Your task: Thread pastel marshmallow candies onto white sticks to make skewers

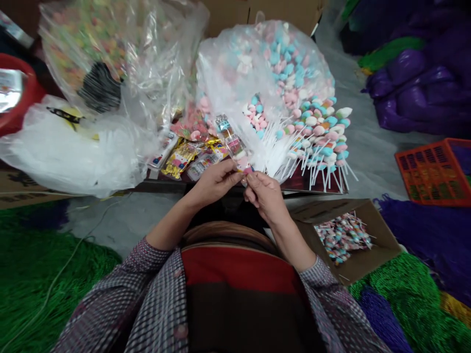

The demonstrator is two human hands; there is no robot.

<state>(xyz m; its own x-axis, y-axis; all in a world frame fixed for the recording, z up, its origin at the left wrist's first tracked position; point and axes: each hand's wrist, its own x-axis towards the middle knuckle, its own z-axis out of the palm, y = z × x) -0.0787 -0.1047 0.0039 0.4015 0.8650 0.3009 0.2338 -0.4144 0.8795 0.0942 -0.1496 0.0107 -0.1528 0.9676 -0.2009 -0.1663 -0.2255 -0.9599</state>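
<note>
Both of my hands meet just above the table's front edge, pinched on the lower end of a narrow clear packet of candy (231, 139). Colourful sweets show through its film, and its upper end points away from me. My left hand (219, 180) is closed on the packet's left side. Thumb against fingers, my right hand (264, 192) grips the same end from the right. Exactly what the fingertips press is hidden. Beside the right hand lie white sticks (274, 152) and a pile of marshmallow skewers (324, 132). Gold-wrapped packets (178, 159) lie near the left hand.
Behind stand large clear bags of marshmallows (294, 63) and gummy candy (95, 34). A white plastic bag (73, 152) and a red basin (31, 98) are at left. A cardboard box (380, 240) of wrapped skewers sits low right, near an orange crate (430, 174).
</note>
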